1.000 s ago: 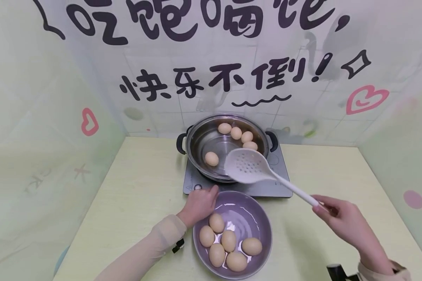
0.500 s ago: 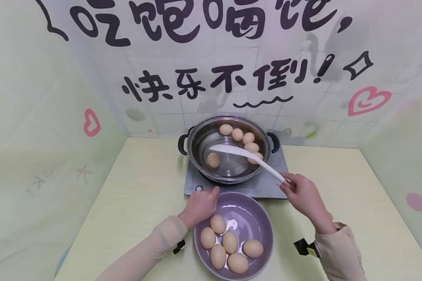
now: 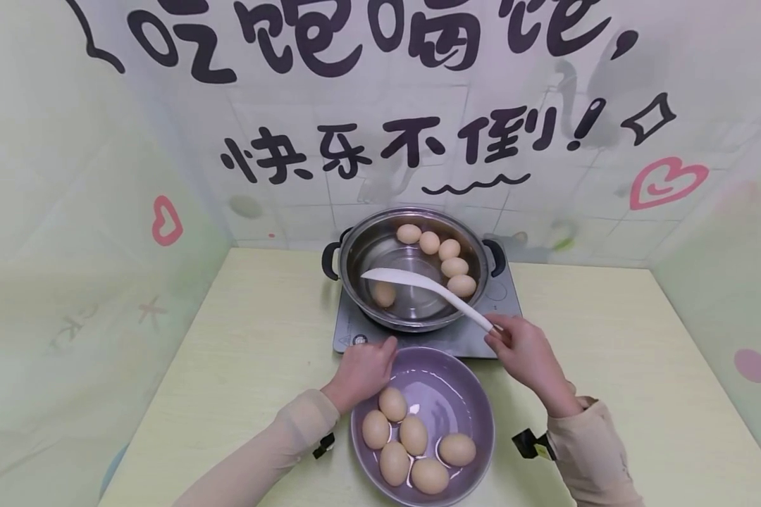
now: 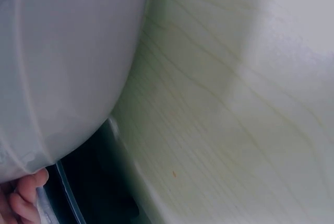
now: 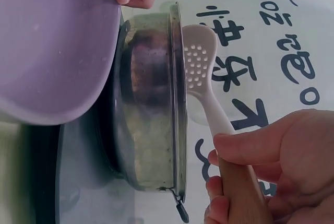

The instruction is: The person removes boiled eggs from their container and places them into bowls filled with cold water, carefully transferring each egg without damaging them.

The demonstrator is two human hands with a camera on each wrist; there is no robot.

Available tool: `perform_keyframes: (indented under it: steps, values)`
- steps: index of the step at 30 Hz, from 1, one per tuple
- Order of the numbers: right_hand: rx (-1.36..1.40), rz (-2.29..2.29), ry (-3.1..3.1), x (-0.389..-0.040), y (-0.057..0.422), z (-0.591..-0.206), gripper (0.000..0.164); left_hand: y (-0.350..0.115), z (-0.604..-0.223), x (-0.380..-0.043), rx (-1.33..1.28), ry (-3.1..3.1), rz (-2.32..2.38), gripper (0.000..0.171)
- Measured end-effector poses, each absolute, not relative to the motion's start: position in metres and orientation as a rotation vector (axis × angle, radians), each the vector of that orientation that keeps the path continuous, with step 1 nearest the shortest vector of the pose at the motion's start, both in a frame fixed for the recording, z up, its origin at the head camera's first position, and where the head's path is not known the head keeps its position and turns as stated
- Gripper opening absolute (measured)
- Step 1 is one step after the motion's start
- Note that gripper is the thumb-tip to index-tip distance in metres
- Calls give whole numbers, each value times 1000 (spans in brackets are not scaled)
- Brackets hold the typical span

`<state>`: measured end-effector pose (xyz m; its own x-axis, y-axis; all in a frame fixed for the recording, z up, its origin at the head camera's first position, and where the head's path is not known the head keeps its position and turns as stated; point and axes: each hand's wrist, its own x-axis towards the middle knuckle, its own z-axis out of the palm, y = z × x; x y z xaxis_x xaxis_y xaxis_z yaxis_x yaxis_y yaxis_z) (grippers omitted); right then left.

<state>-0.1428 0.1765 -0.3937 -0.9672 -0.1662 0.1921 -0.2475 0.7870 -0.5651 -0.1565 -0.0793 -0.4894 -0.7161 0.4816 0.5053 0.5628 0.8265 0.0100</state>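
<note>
The person's right hand (image 3: 531, 355) has its grip closed around the handle of a white perforated spoon (image 3: 442, 289) with a wood-toned end, thumb along one side and fingers curled beneath. The spoon's head hangs over the near left part of a round stainless-steel pot (image 3: 412, 326), partly covering a lone light-brown egg (image 3: 383, 297); I can't tell whether the two touch. Five more light-brown eggs (image 3: 454, 267) curve along the pot's far and right sides. Nearer, the left hand (image 3: 363, 370) pinches the far left rim of a shallow purple bowl (image 3: 463, 398), its grip closed on that edge. Six tan eggs (image 3: 413, 435) lie in the bowl, five clustered towards the left and near side, one to the right. The pot stands on a flat grey cooker (image 3: 469, 343), just beyond the bowl, on a pale yellow counter (image 3: 279, 310). Behind rises a pale wall (image 3: 330, 98) with bold black lettering.
</note>
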Motion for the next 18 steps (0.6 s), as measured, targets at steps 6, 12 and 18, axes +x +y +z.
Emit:
perform_keyframes:
  steps: [6, 12, 18]
  values:
    - [352, 910, -2873, -137, 174, -394, 24, -79, -490, -156, -773, -2505, -222, 19]
    - [346, 922, -2902, -132, 175, -395, 25, -79, -491, -156, -765, -2516, -206, 19]
    - [351, 915, -2936, -129, 176, -392, 21, -79, -491, -156, -766, -2505, -211, 19]
